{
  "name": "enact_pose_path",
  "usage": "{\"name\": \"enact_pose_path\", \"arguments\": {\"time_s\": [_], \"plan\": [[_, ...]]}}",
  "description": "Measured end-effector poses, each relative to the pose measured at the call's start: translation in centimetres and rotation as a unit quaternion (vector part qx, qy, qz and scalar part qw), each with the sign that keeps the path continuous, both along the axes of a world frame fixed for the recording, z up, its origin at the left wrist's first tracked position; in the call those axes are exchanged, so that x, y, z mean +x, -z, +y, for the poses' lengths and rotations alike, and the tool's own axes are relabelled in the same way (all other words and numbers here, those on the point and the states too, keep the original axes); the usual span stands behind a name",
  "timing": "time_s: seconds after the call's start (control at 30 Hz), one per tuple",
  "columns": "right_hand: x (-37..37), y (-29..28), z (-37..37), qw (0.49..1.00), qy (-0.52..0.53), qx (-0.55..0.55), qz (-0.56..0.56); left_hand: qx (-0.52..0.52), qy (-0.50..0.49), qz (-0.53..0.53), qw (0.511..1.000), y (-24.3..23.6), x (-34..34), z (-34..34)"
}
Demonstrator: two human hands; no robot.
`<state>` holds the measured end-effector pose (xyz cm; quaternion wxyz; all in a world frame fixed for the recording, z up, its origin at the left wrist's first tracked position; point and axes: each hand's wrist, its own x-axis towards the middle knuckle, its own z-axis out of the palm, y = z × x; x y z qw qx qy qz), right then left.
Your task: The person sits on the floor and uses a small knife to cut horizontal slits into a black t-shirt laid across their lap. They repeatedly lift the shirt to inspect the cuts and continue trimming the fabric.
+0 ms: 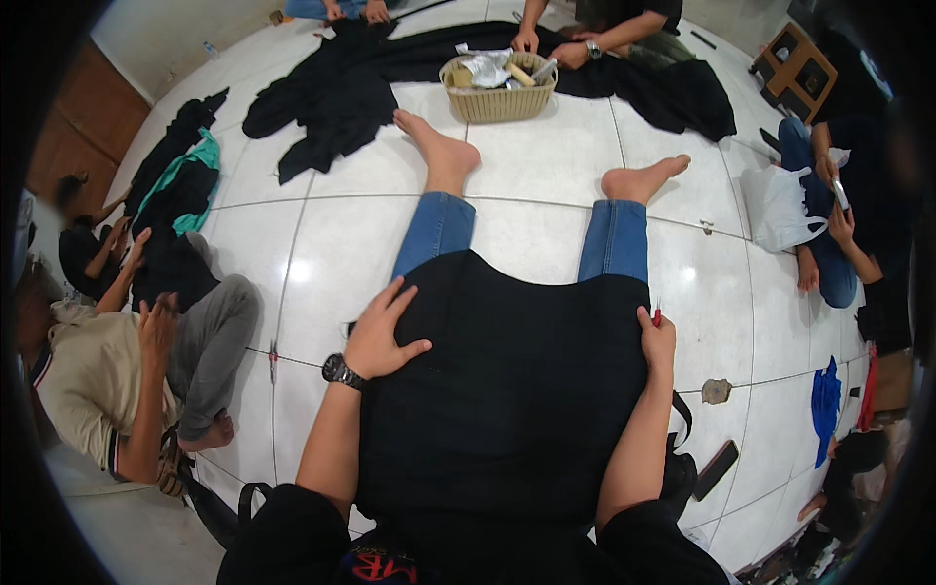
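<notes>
Black cloth (507, 390) lies spread over my lap and thighs, its far edge curving across my knees. My left hand (385, 333) rests on its left side, fingers spread and thumb pointing inward. At the right edge of the cloth, my right hand (658, 343) is closed around a small red-handled tool (657, 318) with a thin metal tip pointing away from me. The tool's exact kind is hard to make out, as the fingers cover most of it. The right thumb lies along the cloth's edge.
Beyond my feet stands a beige basket (500, 102) holding assorted items, beside long black cloth (341, 97) that other people handle. A person in a beige shirt (107, 370) sits at left, near a small red-handled tool on the tiles. At right are a white plastic bag (780, 207) and a dark phone (717, 470).
</notes>
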<state>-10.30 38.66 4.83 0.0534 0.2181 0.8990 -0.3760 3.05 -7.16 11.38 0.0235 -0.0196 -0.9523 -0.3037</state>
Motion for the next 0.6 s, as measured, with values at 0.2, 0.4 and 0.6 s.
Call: {"name": "enact_pose_path", "arguments": {"time_s": [0.2, 0.4, 0.6], "plan": [[3.0, -3.0, -3.0, 0.963, -0.005, 0.111, 0.247, 0.066, -0.089, 0.111, 0.988, 2.3, 1.3, -0.6], [8.8, -9.3, -2.2, 0.899, 0.057, 0.042, 0.431, 0.229, -0.25, 0.304, 0.89, -5.6, 2.5, 0.1], [13.5, -22.9, -0.2, 0.77, 0.078, -0.015, 0.634, 0.34, -0.124, 0.441, 0.821, -17.9, 6.1, -0.5]]}}
